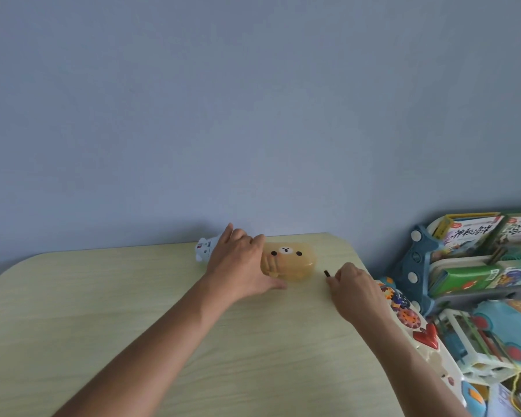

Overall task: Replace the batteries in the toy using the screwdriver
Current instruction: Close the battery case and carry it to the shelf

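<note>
- The toy [289, 261], a brown bear shape, is seen lying on the table [133, 311] near the middle of the frame, by the far edge.
- It looks like light, hard, smooth plastic, so it may slip; it is best held around its wide body.
- The left hand [238, 263] is spread open, and its fingers rest against the toy's left side.
- The right hand [354, 284] is closed around a small dark thing [327, 273], maybe the screwdriver; this cannot be told for sure.
- A white toy [202, 249] is seen behind the left hand.
- Chinese writing is seen on the books [475, 236] at the right, too small to be read.
</note>
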The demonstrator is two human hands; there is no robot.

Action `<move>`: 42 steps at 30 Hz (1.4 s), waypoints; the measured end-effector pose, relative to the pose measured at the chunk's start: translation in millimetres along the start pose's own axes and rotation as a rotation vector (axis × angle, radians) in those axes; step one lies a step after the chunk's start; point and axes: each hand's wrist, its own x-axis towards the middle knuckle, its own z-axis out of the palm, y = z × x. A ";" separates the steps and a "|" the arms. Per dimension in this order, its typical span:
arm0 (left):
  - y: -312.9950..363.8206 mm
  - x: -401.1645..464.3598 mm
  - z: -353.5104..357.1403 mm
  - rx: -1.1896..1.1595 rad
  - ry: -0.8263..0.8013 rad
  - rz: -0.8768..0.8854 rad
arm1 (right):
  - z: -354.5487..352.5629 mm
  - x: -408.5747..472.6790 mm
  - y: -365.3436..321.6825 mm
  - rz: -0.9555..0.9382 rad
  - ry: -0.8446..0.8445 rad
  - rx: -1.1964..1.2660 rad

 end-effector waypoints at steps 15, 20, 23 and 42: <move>14.9 4.1 5.1 -0.212 0.047 -0.151 | -3.0 14.0 -48.1 0.106 -0.236 0.593; 34.6 13.6 -49.6 -0.627 0.010 -0.270 | -52.0 1.3 -40.2 0.022 -0.118 0.796; 52.9 20.9 -103.2 -0.875 0.036 -0.269 | -115.1 -8.4 -42.8 0.016 -0.107 0.859; 348.9 39.7 -623.8 -1.074 -0.147 0.319 | -697.4 -204.5 -3.9 0.236 0.465 0.850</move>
